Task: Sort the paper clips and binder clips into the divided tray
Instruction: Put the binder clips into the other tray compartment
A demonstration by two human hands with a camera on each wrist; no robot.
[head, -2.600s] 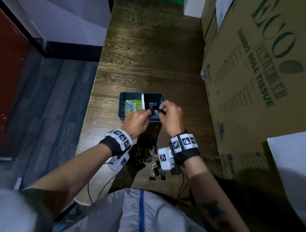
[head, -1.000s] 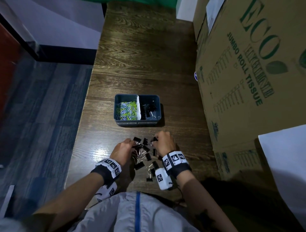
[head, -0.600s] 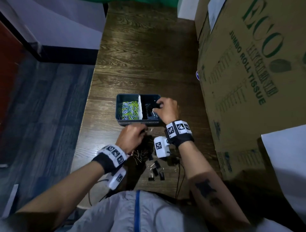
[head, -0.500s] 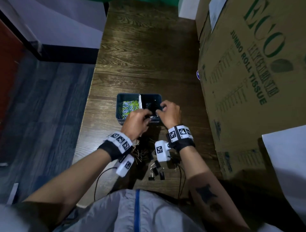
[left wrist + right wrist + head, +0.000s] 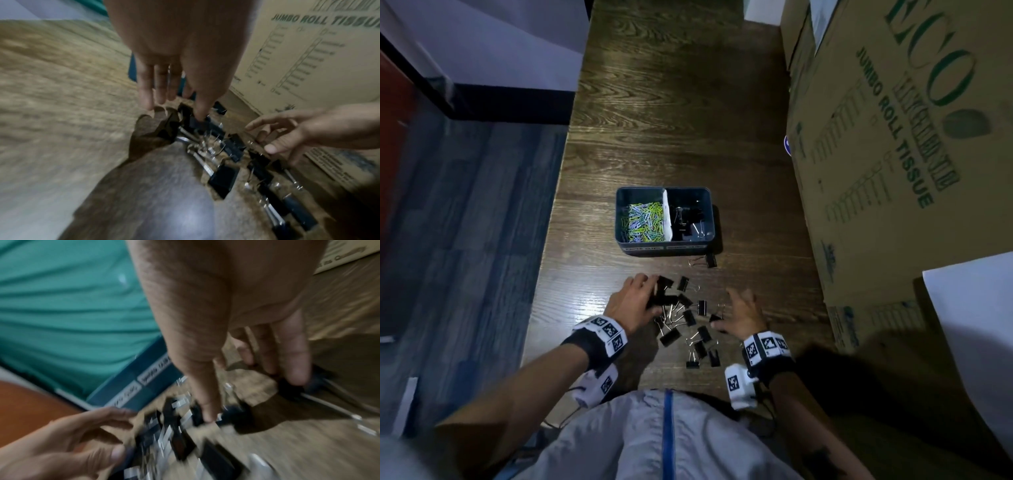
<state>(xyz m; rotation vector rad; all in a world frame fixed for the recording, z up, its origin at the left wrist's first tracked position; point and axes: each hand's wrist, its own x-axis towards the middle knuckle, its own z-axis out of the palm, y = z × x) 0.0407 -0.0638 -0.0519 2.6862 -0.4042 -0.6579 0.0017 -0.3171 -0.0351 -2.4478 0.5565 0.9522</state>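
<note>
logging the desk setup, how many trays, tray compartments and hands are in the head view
divided tray: 1
compartments: 2, left compartment and right compartment
hands: 2, left hand and right hand
total: 5

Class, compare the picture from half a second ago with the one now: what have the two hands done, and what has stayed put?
Both hands have drawn back from the tray toward the person, down to the loose binder clips on the table. The left hand now touches clips at the pile's left edge; the right hand reaches in spread from the right. The tray, its paper clips on the left, and the cardboard box stayed put.
</note>
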